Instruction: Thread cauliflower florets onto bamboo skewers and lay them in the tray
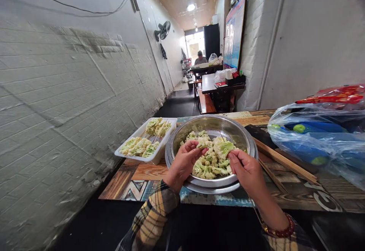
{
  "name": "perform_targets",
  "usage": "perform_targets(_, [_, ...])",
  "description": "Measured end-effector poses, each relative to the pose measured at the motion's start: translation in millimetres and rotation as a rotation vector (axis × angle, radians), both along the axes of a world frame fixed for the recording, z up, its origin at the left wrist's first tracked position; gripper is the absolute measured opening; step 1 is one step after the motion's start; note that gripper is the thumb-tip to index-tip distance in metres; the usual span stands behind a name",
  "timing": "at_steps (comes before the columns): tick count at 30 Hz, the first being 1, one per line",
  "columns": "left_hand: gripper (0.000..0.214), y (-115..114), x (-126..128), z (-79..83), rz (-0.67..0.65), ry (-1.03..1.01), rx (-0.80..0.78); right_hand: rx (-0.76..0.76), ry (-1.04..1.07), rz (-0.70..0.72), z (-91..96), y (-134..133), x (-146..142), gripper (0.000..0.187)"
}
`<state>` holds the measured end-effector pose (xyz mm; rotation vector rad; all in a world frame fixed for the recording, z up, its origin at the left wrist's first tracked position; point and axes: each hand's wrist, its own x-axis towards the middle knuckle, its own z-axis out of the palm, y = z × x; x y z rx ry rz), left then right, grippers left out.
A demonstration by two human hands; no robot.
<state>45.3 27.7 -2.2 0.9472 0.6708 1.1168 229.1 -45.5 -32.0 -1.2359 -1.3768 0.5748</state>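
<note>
My left hand (186,160) pinches a small cauliflower floret (203,141) between thumb and fingers. My right hand (247,169) is closed at the stem side of a larger cauliflower piece (224,147); a thin stick tip pokes up above that piece. Both hands are over a round steel basin (248,131), which holds many loose cauliflower florets (209,163). Left of the basin, a white plastic tray (155,157) contains cauliflower threaded on bamboo skewers (142,146). How the right fingers grip the stick is partly hidden.
Bundled bamboo skewers (285,160) lie right of the basin on the patterned wooden table (114,186). Beyond them is a clear plastic bag (310,137) with blue and green contents. A painted brick wall (71,103) runs along the left. A person (200,59) sits far back.
</note>
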Motion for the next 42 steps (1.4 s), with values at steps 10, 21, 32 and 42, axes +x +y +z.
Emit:
perform_targets(10, [0.017,-8.4,4.1,1.6,0.187,0.244,0.213,-0.025,-0.3,0.206,18.4,-13.8,-25.3,0.031])
perform_targets(21, [0.016,-11.0,-6.2,2.7,0.192,-0.002,0.132,-0.037,-0.435,0.118,16.9,-7.8,-34.3,0.03])
perform_targets(32, [0.028,-6.4,-12.5,-4.8,0.148,-0.141,-0.035,-0.037,-0.482,0.085,11.9,-8.6,-35.8,0.029])
perform_targets(42, [0.03,-6.8,-11.7,-3.8,0.138,-0.063,0.004,-0.001,-0.466,0.091,12.4,-10.7,-34.9,0.027])
